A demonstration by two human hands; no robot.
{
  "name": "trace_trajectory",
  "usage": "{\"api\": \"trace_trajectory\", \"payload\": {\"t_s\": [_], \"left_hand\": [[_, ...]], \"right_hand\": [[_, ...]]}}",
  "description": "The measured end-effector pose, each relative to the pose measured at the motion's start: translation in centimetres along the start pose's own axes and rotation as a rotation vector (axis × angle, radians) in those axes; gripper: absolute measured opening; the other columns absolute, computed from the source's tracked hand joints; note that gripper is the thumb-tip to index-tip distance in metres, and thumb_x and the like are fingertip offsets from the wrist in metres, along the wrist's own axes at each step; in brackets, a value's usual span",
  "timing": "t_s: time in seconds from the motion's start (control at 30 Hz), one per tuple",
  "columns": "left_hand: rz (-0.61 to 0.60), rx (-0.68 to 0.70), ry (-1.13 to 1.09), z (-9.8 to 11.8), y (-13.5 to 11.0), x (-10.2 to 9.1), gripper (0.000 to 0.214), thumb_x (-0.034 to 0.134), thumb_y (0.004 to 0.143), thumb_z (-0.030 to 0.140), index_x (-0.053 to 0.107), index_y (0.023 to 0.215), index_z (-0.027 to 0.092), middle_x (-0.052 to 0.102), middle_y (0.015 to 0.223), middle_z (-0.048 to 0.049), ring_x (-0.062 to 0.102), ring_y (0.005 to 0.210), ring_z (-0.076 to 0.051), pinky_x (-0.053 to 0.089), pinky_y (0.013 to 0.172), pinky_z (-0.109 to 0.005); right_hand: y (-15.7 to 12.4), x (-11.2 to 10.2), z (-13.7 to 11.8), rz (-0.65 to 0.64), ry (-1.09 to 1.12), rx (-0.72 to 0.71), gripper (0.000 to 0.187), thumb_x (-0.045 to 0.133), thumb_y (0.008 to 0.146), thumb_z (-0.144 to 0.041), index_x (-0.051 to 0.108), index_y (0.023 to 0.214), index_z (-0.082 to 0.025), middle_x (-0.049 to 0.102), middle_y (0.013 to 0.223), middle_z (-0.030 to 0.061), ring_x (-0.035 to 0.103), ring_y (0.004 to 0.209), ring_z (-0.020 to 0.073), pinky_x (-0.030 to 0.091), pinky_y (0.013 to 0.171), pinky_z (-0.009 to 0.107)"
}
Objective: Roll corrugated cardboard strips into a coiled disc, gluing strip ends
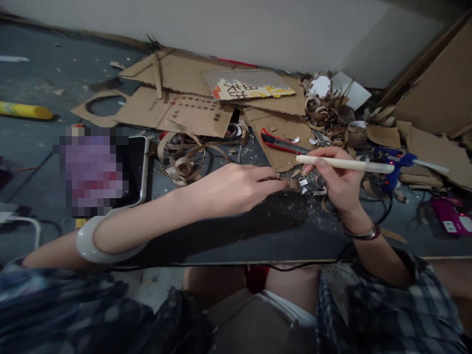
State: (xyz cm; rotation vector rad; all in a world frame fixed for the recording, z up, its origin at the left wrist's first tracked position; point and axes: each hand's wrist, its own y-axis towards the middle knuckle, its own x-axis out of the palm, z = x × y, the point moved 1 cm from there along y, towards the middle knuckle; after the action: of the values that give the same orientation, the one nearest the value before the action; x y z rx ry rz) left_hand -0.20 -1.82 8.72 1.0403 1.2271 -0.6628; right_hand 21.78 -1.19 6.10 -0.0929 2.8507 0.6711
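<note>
My left hand [236,189] reaches in from the left, its fingertips pinching a small strip of corrugated cardboard [292,184] over the dark tabletop [236,236]. My right hand [337,179] grips a long cream-coloured rod [342,163] with a translucent tip, and its near end sits close to that strip. I cannot tell what the rod is. Small cardboard and foil scraps [304,187] lie just under both hands.
Behind my hands lie a red utility knife [282,142], cardboard sheets [184,110], curled cardboard strips [182,164] and woven-looking cardboard shapes [354,137]. A blue hot glue gun [391,164] stands right of my right hand. A tablet with a blurred area [138,167] lies left, and cables cross the table.
</note>
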Motion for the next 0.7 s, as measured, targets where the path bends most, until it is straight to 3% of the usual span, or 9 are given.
{"api": "trace_trajectory", "payload": {"t_s": [0.2,0.47,0.57,0.7], "left_hand": [[0.029,0.004,-0.004,-0.2,-0.1,0.1,0.029,0.043,0.092,0.016,0.059,0.116,0.019,0.066,0.094,-0.0048,0.065,0.072,-0.012,0.051,0.061,-0.019],[0.026,-0.014,-0.034,-0.2,-0.1,0.0,0.031,0.041,0.093,0.018,0.059,0.118,0.019,0.066,0.099,-0.0058,0.066,0.077,-0.013,0.052,0.065,-0.02],[0.032,0.001,-0.026,-0.3,0.0,0.0,0.032,0.041,0.094,0.018,0.057,0.122,0.019,0.066,0.097,-0.0055,0.066,0.077,-0.014,0.051,0.062,-0.019],[0.066,0.027,-0.035,-0.3,-0.1,0.1,0.036,0.04,0.095,0.017,0.052,0.128,0.019,0.066,0.102,-0.0063,0.066,0.083,-0.015,0.051,0.065,-0.021]], "right_hand": [[-0.6,0.2,0.3,-0.005,0.119,0.013,0.009,0.062,0.085,-0.031,0.059,0.078,-0.026,0.057,0.059,-0.0045,0.056,0.049,0.0106,0.049,0.048,0.028],[-1.1,0.6,-0.2,0.013,-0.019,0.018,0.013,0.059,0.086,-0.038,0.055,0.081,-0.027,0.061,0.058,-0.0044,0.059,0.051,0.0134,0.051,0.051,0.031],[-0.8,0.3,-0.5,-0.018,-0.089,0.015,0.013,0.051,0.091,-0.039,0.058,0.095,-0.028,0.07,0.076,-0.0023,0.061,0.055,0.0132,0.055,0.059,0.034],[0.1,-0.5,-0.4,-0.075,-0.153,0.011,0.014,0.051,0.091,-0.038,0.055,0.099,-0.027,0.07,0.095,0.0018,0.067,0.088,0.0186,0.055,0.087,0.04]]}}
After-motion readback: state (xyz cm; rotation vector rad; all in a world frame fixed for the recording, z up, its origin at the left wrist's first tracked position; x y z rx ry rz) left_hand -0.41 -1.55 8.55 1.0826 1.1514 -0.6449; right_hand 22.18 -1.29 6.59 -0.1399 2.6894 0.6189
